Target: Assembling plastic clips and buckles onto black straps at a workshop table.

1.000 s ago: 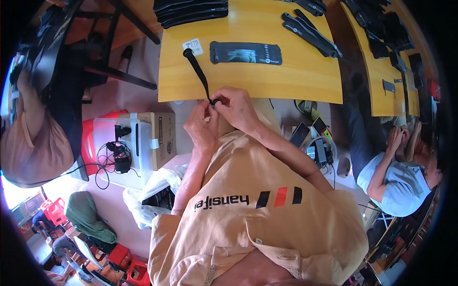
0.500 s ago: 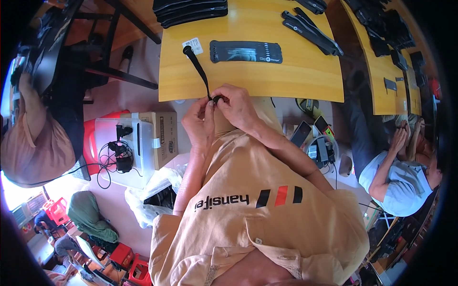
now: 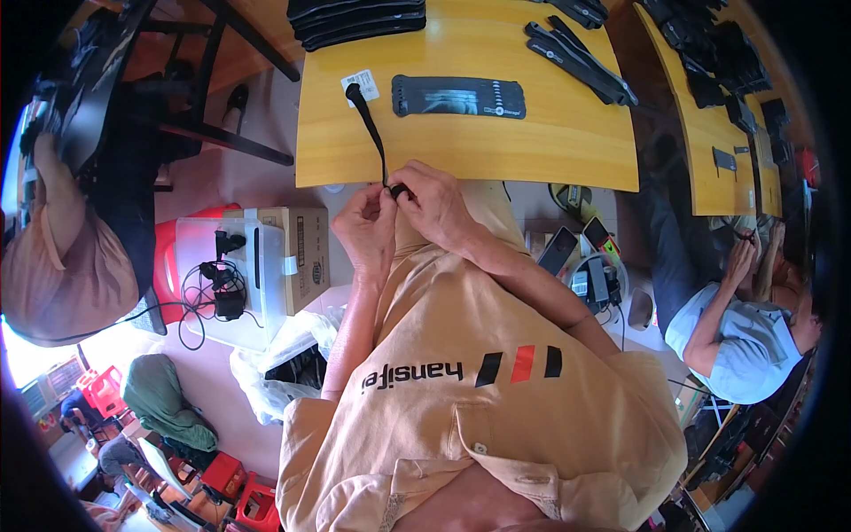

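Observation:
A narrow black strap [image 3: 373,133] runs from the yellow table [image 3: 550,142] over its front edge to my fingers. Its rounded far end lies on a small white label [image 3: 369,82]. My left hand [image 3: 368,232] pinches the strap between thumb and forefinger just off the table edge. Close against it, my right hand [image 3: 436,202] grips a bunched or rolled black part of the same strap; its near end is mostly hidden by the fingers. Beyond my hands a flat dark printed pouch [image 3: 458,96] lies on the tabletop.
Stacked black pouches [image 3: 355,25] sit at the table's far left, loose black straps [image 3: 581,62] at far right. On my left are a cardboard box [image 3: 306,257], a clear bin [image 3: 266,275] with cables and a plastic bag [image 3: 282,363]. Co-workers sit on both sides.
Both hands stay together at the table edge with small finger shifts on the black strap. The strap hangs slightly straighter near my left fingers.

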`<state>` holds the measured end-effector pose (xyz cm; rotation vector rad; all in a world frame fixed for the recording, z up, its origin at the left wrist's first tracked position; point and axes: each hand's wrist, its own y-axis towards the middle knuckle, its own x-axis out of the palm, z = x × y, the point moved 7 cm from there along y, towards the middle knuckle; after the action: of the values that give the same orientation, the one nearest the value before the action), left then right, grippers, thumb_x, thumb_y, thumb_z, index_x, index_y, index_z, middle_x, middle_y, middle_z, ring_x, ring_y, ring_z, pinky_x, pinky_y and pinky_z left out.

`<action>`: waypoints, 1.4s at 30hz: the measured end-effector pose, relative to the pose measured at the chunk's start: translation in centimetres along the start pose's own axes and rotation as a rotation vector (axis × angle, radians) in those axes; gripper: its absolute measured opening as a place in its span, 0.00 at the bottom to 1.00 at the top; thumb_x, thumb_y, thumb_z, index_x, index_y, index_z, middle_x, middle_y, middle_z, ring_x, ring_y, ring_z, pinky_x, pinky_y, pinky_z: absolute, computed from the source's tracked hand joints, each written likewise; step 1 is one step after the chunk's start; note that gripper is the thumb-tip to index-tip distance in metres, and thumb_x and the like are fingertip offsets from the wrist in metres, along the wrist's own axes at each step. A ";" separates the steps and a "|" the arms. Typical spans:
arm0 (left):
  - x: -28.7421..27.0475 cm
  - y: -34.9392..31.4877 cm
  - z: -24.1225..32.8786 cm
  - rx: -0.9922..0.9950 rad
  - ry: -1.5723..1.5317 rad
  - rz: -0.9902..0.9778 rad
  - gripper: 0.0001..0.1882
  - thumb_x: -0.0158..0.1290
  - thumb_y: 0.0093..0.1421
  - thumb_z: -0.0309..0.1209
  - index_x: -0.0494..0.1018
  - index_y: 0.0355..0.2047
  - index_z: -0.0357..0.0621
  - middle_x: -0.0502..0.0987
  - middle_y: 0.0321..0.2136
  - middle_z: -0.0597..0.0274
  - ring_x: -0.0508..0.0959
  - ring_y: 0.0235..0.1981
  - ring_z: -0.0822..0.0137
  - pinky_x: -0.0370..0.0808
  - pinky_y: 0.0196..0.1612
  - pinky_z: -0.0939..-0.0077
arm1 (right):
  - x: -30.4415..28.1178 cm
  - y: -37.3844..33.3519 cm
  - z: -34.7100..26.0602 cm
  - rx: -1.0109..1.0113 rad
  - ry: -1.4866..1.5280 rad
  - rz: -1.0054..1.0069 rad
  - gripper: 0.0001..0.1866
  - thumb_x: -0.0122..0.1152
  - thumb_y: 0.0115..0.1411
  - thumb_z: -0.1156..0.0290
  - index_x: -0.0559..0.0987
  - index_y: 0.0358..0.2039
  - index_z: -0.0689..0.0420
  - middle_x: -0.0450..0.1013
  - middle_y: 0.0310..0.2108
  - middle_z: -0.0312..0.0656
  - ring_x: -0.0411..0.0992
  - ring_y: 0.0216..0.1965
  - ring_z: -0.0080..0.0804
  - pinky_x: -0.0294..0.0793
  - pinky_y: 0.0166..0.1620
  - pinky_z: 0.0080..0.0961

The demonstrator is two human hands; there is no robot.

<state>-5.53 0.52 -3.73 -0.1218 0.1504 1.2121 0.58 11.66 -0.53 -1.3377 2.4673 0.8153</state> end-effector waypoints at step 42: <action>0.6 0.8 2.2 -0.001 0.000 -0.383 0.09 0.44 0.62 0.29 0.67 0.26 0.38 0.69 0.17 0.68 0.64 0.17 0.81 0.62 0.21 0.87 | 0.4 -0.6 1.1 0.410 0.529 -0.098 0.07 0.45 0.51 0.85 0.72 0.31 0.68 0.71 0.27 0.40 0.72 0.26 0.21 0.75 0.32 0.18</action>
<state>-5.98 1.74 -1.69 -0.1437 0.1200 0.8305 0.73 11.73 -1.83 -1.6432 2.6996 -0.0964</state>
